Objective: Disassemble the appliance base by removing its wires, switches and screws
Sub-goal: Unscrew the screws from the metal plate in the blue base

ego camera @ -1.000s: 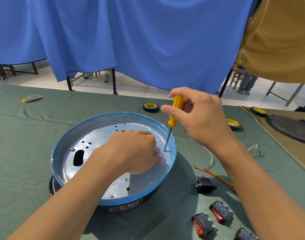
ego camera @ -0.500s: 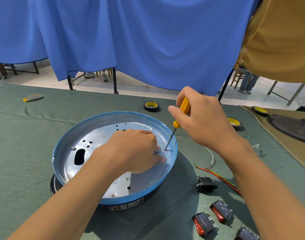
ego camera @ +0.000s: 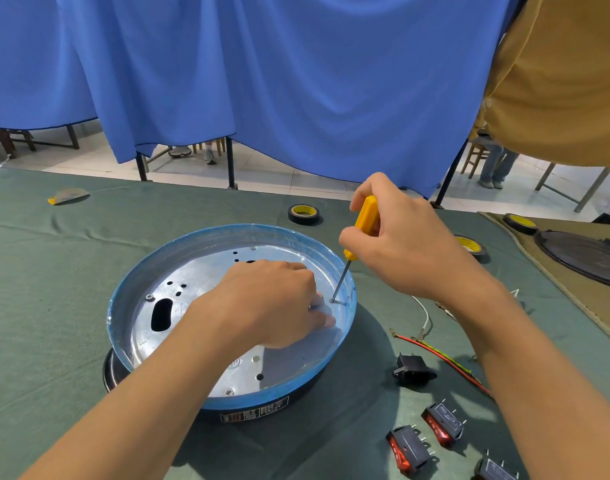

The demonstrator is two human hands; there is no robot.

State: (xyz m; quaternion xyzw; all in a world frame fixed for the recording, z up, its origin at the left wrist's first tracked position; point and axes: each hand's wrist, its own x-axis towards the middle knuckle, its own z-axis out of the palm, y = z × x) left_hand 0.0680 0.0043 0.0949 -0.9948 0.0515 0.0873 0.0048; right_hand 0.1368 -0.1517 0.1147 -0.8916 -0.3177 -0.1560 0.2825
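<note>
Nearest, at the lower right of the frame, red-and-black switches (ego camera: 444, 424) are laid out on the desk (ego camera: 54, 341). A black socket (ego camera: 412, 370) and loose wires (ego camera: 445, 358) are seen just beyond, already freed, it would seem. At centre the appliance base (ego camera: 227, 403) is set flat, open face up; being round, it can be given no long axis. The left hand (ego camera: 272, 303) is planted on its metal plate, fingers bent down; whether anything is pinched beneath cannot be told. By the right inner wall a screw (ego camera: 333, 301) is met by the tip of the screwdriver (ego camera: 364, 216), whose yellow handle is gripped by the right hand (ego camera: 407, 244). The shaft is leaned: tip low and left, handle high and right. It would best be brought more upright, with firm downward pressure applied and the base pinned, so the tip is not thrown out. Further back a tape roll (ego camera: 303, 213) is seen.
</note>
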